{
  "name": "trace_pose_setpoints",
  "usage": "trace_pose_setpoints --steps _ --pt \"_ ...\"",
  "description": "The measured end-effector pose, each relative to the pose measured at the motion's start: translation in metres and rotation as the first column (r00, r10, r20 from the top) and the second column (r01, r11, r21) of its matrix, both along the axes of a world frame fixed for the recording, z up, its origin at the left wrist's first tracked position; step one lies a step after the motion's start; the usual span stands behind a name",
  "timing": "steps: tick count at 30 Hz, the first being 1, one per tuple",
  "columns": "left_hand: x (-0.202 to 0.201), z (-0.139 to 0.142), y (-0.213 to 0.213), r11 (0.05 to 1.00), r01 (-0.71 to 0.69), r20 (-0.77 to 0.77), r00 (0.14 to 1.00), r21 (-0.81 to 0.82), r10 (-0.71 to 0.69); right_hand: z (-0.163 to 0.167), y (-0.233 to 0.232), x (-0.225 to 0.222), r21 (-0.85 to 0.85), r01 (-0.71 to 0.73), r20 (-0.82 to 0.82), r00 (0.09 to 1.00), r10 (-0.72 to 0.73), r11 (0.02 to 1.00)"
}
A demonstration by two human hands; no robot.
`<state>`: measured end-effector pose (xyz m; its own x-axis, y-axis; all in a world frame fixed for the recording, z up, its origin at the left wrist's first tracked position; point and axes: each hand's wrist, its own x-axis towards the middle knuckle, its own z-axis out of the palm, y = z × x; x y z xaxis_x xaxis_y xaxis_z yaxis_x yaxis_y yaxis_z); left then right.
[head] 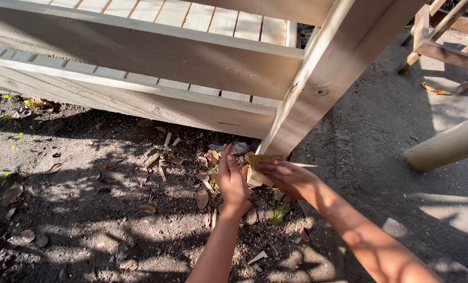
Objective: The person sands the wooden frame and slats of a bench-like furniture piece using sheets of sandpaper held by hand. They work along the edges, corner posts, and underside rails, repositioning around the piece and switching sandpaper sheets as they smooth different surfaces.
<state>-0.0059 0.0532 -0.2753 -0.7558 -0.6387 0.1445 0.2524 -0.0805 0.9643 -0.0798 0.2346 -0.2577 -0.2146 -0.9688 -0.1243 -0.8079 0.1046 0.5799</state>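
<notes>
While both hands meet at the foot of the pale, unfinished wooden leg post point(318, 89), the small folded sheet of tan sandpaper point(259, 166) is only being readied, so the work appears to be at an early stage: the sheet is not pressed against the wood, and no part of the post can be judged as freshly treated from this view. The right hand point(289, 178) is closed in a pinch on the sheet, thumb and fingertips gripping its right edge. The left hand point(232, 181) is mostly open, fingers straight and pointing upward, its palm side touching or just beside the sheet's left edge (actual contact cannot be confirmed). The sheet lies between the two hands, just below the base of the post and apart from it. The post belongs to a slatted light-wood frame point(139, 57) standing on bare soil point(87, 209) scattered with dry leaves and wood offcuts point(163, 157). Remaining work, as a judgement, covers bringing the sheet to the wood.
</notes>
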Motion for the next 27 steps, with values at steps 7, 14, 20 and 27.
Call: trace_pose_setpoints --steps 7,14,20,27 --pt "-0.005 -0.017 -0.007 0.991 -0.062 0.065 0.995 -0.122 0.071 0.089 0.007 0.001 -0.65 -0.048 -0.283 0.941 -0.183 0.758" --pt "-0.006 -0.008 -0.019 0.996 -0.084 0.044 0.995 -0.009 0.084 -0.007 -0.028 0.009 -0.112 -0.051 -0.239 0.971 0.023 0.992" --pt "0.006 -0.003 -0.02 0.995 -0.037 0.099 0.994 -0.095 0.047 0.032 -0.014 0.011 -0.273 -0.023 -0.275 0.96 -0.055 0.962" --pt "0.005 -0.014 -0.022 0.992 -0.048 0.074 0.996 -0.12 0.058 0.064 0.004 0.0 -0.452 -0.053 -0.35 0.929 -0.122 0.891"
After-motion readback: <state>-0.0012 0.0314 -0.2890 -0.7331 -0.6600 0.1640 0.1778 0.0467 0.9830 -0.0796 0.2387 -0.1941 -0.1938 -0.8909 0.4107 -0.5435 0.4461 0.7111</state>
